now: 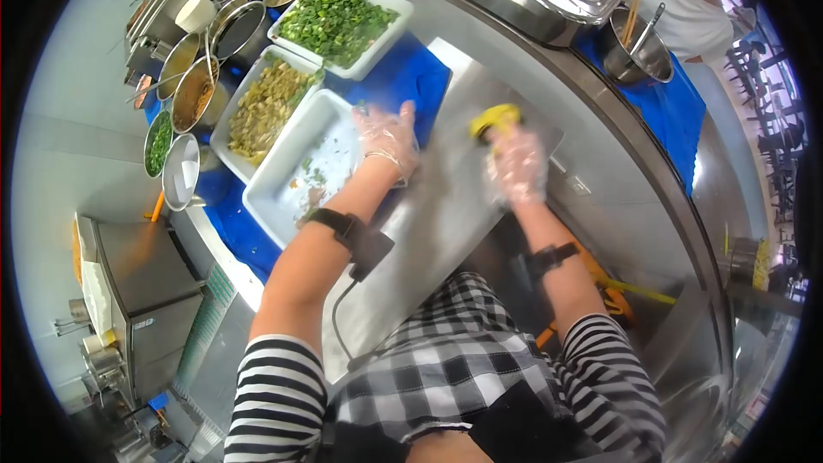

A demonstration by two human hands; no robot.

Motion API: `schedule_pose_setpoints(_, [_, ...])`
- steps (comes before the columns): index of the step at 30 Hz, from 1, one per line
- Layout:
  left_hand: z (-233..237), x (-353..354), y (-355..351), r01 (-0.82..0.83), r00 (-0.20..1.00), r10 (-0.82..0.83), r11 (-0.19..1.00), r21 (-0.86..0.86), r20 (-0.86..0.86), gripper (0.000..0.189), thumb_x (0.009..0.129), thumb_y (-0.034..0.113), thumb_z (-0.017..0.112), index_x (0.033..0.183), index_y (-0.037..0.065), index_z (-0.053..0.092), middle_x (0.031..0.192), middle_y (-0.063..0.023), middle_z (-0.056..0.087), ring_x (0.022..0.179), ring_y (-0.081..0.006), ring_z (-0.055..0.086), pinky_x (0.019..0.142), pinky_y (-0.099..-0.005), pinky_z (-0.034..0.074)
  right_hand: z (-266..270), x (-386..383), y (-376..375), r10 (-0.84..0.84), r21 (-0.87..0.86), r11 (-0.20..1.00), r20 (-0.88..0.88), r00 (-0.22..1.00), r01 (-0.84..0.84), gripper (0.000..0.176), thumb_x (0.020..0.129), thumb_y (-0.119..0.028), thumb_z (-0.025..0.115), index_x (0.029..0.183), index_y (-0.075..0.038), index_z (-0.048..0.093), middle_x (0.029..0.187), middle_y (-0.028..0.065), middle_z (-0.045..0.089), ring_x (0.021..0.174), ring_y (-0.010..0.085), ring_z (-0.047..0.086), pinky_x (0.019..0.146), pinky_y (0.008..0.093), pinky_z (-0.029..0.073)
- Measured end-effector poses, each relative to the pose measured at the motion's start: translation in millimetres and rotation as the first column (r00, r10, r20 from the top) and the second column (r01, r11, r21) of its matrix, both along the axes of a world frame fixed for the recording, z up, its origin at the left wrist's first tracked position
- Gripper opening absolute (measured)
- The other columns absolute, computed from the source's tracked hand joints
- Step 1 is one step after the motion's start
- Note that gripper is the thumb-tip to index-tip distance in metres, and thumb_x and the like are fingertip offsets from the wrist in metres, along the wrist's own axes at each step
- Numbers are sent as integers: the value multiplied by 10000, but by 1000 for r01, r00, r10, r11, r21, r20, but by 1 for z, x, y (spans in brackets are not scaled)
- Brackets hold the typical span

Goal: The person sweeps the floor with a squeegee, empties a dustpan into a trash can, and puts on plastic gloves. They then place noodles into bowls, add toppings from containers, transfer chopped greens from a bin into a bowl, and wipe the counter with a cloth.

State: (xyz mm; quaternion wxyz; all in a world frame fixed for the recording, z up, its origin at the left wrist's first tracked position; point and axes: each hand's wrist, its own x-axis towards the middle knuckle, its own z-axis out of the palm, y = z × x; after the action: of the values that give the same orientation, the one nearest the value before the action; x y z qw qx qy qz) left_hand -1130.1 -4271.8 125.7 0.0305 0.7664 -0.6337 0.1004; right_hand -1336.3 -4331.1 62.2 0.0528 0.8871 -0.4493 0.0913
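My left hand (pixel 386 137), in a clear plastic glove, lies at the right rim of a white tray (pixel 266 197) with its fingers apart. Scraps of green and brown food are scattered on the tray's bottom. My right hand (pixel 517 163), also gloved and blurred by motion, is closed on a yellow sponge-like thing (pixel 497 118) with a dark part beneath. It is over the steel counter (pixel 454 163), to the right of the tray.
Beside the tray stand a tray of chopped pickled vegetables (pixel 261 111) and one of chopped greens (pixel 343 26), on blue sheeting (pixel 424 73). Several bowls (pixel 193 99) line the far left. Beyond a raised steel ledge, a metal pot (pixel 634 56) stands near another person (pixel 677 4).
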Motion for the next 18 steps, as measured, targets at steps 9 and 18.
schedule_pose_setpoints(9, [0,58,2,-264,687,191,965,4,-701,249,693,93,516,928,43,583,690,-152,584,649,-279,570,615,-383,447,50,21,54,625,606,440,323,711,-663,139,735,-174,506,802,-165,627,851,55,594,731,228,568,633,345,466])
schedule_pose_setpoints(18, [43,60,15,-350,588,295,932,92,-754,303,704,103,529,991,12,560,781,-189,605,755,-318,594,711,-398,454,-27,146,-57,577,201,740,300,760,-641,324,735,-185,515,1048,-121,565,1064,91,544,922,236,524,753,347,433])
